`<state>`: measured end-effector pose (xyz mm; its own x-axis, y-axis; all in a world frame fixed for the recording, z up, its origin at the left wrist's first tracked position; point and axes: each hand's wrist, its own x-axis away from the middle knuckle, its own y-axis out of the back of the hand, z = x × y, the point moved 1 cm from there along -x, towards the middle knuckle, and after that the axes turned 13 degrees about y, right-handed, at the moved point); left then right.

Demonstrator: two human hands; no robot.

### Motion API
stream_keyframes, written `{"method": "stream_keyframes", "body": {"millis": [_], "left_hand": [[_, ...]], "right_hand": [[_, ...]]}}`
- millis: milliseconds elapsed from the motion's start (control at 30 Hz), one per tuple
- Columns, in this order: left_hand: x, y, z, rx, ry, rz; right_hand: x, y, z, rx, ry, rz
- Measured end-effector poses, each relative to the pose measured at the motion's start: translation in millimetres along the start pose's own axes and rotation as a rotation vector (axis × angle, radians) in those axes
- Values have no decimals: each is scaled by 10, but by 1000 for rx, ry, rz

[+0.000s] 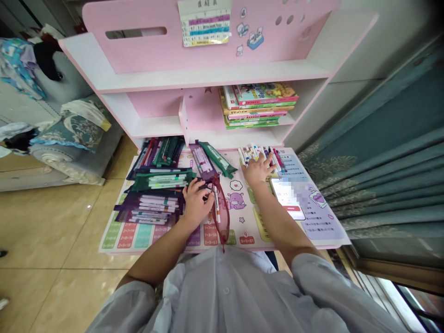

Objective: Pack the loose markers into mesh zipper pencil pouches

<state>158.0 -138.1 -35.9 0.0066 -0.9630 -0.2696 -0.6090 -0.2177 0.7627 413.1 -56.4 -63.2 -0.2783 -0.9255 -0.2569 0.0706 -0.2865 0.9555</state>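
My left hand (197,203) is at the mesh pouches, its thumb and fingers curved apart beside a dark red pouch (224,219) with a white marker (217,203) in it. Whether the fingertips pinch the pouch's edge is too small to tell. My right hand (257,170) lies with spread fingers on a row of loose markers (248,152) at the back right of the desk. Green pouch (163,180) and purple pouch (149,208), both filled with markers, lie left of my left hand. Between the hands, further back, are another purple pouch (203,159) and a green one (218,159).
A phone (287,199) lies on the desk mat right of my right forearm. Stacked books (258,104) fill part of the pink shelf (208,78). More dark pouches (163,150) lie at the back left. A curtain (381,152) hangs at the right.
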Motion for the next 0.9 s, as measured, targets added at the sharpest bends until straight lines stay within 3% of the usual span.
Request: {"method": "stream_keyframes", "body": {"millis": [433,600,733,900], "left_hand": [[-9,6,-27,-6,23,31],[-8,1,-17,3,23,36],[-4,-7,-12,7,16,25],[-1,12,-16,8,30,55]], "right_hand": [[-15,90,117,-67,60,114],[85,281,156,-161,71,-14],[398,653,266,-375,72,-126],[1101,1042,441,-610,306,-149]]}}
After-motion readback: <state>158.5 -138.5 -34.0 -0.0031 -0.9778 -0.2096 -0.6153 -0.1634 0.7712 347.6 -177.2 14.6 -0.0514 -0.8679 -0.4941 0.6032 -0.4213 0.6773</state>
